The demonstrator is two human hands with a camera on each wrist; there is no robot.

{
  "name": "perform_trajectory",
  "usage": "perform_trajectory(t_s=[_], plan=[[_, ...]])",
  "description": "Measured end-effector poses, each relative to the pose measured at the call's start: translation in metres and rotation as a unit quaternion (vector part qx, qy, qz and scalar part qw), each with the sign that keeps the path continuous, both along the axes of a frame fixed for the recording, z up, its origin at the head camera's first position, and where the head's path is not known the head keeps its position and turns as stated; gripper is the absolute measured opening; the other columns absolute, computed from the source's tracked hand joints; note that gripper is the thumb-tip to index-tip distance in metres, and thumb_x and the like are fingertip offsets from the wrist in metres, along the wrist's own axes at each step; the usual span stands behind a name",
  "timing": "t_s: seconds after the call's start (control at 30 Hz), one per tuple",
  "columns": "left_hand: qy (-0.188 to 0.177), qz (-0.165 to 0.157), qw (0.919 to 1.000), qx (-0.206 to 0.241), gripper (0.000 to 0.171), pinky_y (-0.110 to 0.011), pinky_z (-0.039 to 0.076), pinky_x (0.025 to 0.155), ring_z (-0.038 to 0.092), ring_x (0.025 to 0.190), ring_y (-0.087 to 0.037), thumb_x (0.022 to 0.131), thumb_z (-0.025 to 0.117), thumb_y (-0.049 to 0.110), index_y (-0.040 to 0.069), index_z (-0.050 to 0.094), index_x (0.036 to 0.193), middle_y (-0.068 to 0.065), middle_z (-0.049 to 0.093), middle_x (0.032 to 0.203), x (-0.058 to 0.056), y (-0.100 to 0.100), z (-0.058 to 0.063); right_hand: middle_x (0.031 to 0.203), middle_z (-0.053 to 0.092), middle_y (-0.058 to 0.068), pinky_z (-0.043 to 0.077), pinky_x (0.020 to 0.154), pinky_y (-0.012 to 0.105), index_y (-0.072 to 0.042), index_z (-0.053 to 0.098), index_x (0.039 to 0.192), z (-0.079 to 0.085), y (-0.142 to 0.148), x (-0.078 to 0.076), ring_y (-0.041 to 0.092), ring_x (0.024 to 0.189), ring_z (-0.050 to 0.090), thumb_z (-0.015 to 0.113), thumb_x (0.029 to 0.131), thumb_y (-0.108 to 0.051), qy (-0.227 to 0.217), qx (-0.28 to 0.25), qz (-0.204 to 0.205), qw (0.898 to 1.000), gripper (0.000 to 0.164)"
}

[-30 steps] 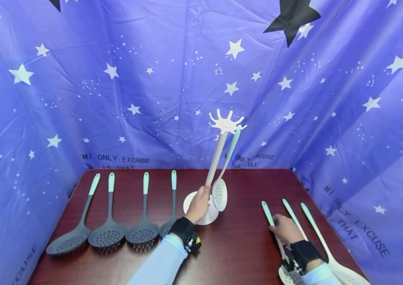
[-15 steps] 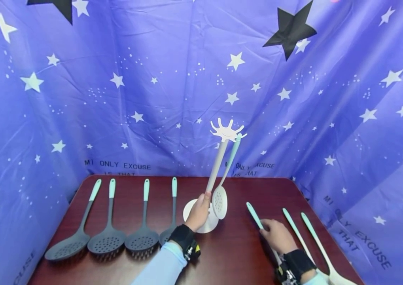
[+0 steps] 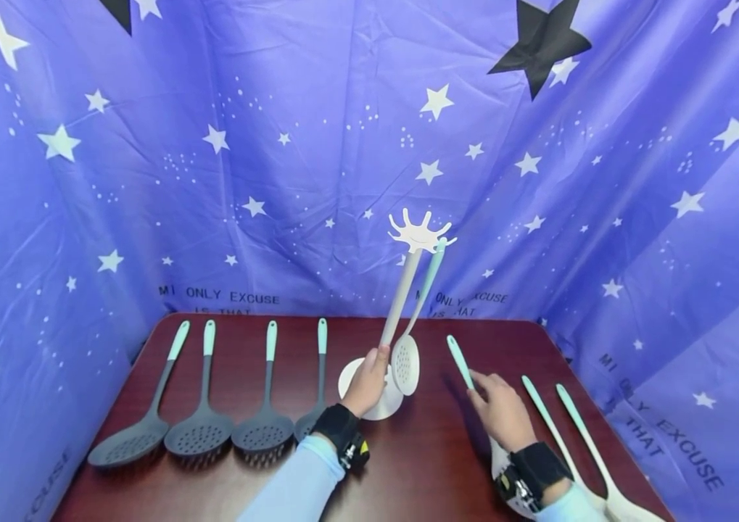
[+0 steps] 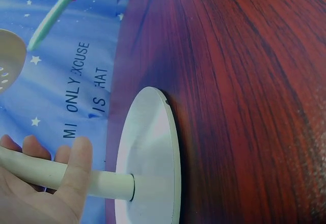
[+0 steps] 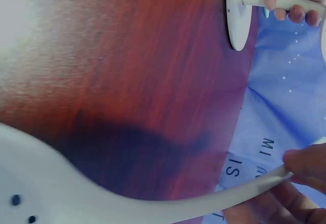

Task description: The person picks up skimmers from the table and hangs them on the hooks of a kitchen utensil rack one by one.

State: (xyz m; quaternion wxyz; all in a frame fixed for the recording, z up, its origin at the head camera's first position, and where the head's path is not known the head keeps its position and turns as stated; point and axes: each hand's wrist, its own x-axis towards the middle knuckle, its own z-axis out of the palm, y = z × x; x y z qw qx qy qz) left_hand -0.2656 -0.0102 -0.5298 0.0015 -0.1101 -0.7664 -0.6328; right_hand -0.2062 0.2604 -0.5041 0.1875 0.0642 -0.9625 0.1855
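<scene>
My left hand (image 3: 368, 380) grips the pole of a white utensil stand (image 3: 400, 299), which has a round base and a crown of hooks. From one hook hangs a white skimmer (image 3: 406, 365) with a mint handle, to the right of the pole. My right hand (image 3: 505, 413) holds a second white skimmer (image 5: 117, 201) by its stem, just below the mint handle (image 3: 458, 360). Its holed head is raised off the table and casts a shadow in the right wrist view. In the head view the wrist strap partly hides that head.
Several grey skimmers (image 3: 199, 433) with mint handles lie in a row at the table's left. Two more white utensils (image 3: 591, 428) with mint handles lie at the right, heads partly cut off. A blue starry curtain (image 3: 317, 145) surrounds the dark red table (image 3: 408, 471).
My right hand has lifted the second skimmer from the table at the right and moved it leftward and forward, nearer the stand. My left hand stays on the pole.
</scene>
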Motion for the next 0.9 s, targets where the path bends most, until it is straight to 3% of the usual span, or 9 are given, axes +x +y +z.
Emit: perform_trajectory(t_s=[0.2,0.3,0.67,0.9], plan=[[-0.002,0.004,1.0,-0.007,0.055,-0.035,0.054,0.074,0.056,0.072,-0.018,0.112,0.027,0.055,0.009,0.05,0.093,-0.004,0.05,0.082,-0.002,-0.001,0.002,0.094,0.069,0.013,0.052,0.066,0.044,-0.005,0.071,0.13,0.01,-0.009,-0.011,0.023,0.077,0.064,0.08,0.09,-0.009,0.095,-0.03,0.01,0.995,0.041],[-0.002,0.005,1.0,-0.008,0.054,-0.035,0.053,0.072,0.055,0.071,-0.018,0.112,0.027,0.055,0.009,0.049,0.093,-0.004,0.05,0.082,-0.004,-0.002,0.002,0.092,0.068,0.011,0.053,0.067,0.043,-0.007,0.071,0.13,0.014,-0.013,-0.017,0.023,0.078,0.064,0.081,0.089,-0.008,0.121,-0.044,0.013,0.992,0.042],[-0.015,0.007,0.9999,0.0,0.058,-0.033,0.051,0.072,0.053,0.072,-0.018,0.11,0.025,0.06,0.01,0.05,0.094,-0.004,0.05,0.084,-0.004,0.002,-0.003,0.093,0.067,0.013,0.048,0.067,0.042,-0.006,0.069,0.133,0.028,-0.027,-0.029,0.023,0.078,0.057,0.078,0.092,-0.005,0.163,-0.083,0.031,0.983,0.043],[-0.013,0.005,0.9999,0.002,0.056,-0.033,0.052,0.072,0.053,0.074,-0.018,0.111,0.026,0.057,0.01,0.05,0.093,-0.004,0.05,0.084,-0.003,0.001,0.0,0.095,0.067,0.01,0.043,0.066,0.024,-0.007,0.067,0.137,0.04,-0.039,-0.039,0.019,0.078,0.057,0.075,0.095,-0.006,0.159,-0.123,0.033,0.979,0.043]])
